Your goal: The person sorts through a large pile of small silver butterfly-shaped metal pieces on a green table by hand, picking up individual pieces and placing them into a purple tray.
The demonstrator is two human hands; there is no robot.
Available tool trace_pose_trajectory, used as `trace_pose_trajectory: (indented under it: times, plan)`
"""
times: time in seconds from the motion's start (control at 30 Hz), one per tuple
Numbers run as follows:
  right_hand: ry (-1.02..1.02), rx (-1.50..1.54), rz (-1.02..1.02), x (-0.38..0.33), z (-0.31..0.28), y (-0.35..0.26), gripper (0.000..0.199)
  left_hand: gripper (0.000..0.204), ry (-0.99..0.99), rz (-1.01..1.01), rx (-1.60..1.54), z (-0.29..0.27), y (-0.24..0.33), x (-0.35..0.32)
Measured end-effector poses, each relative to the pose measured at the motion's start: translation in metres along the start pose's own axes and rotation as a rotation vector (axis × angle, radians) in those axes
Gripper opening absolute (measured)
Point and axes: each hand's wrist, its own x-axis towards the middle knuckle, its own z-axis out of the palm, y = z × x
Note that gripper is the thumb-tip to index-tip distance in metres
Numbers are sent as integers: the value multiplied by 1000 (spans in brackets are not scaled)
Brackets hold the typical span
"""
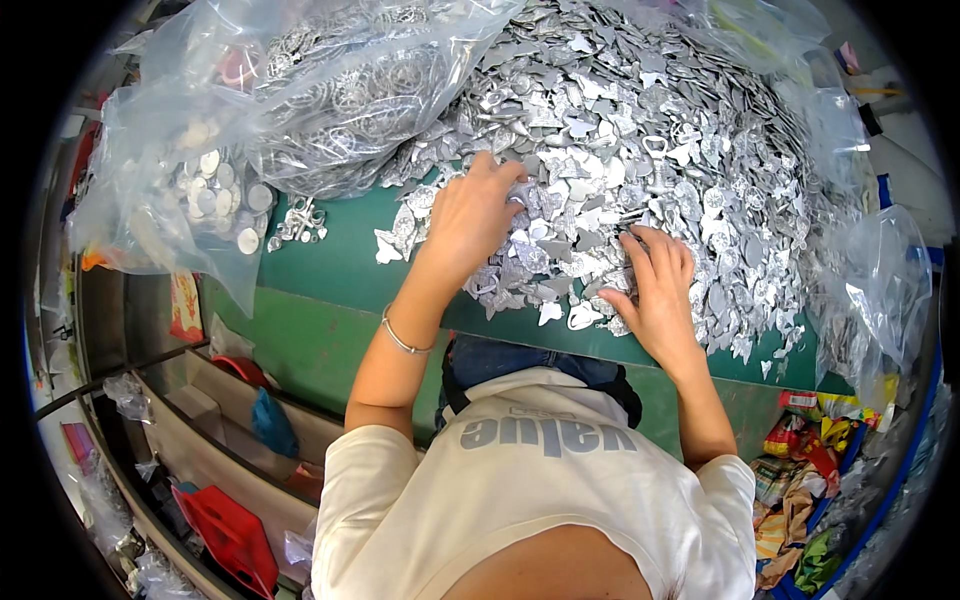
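A huge heap of shiny silver pieces [640, 140] covered most of the green desk [320, 330] in front of me, so nearly all the sorting looked left to do. Beside it lay a big clear bag [330, 100] already stuffed with silver bits, and a smaller bag of round silver discs [215, 190]. A tiny bunch of pieces [300, 222] sat alone on the desk, so only a little seemed done. The pieces were thin, flat and shaped like hearts and leaves. My left hand [468, 218] lay on the near edge of the heap, fingers spread a bit. My right hand [655, 285] pressed flat there too, fingers wide, holding nothing I could see.
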Motion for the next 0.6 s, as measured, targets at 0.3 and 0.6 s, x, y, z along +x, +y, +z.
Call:
trace_pose_trajectory:
  times: [0.3, 0.6]
  plan:
    - [151, 186, -17, -4, -1, -5, 44, 26, 241, 105, -137, -3, -7, -7]
    - [126, 837, 104, 15, -12, -23, 52, 25, 291, 312, -253, -1, 53, -21]
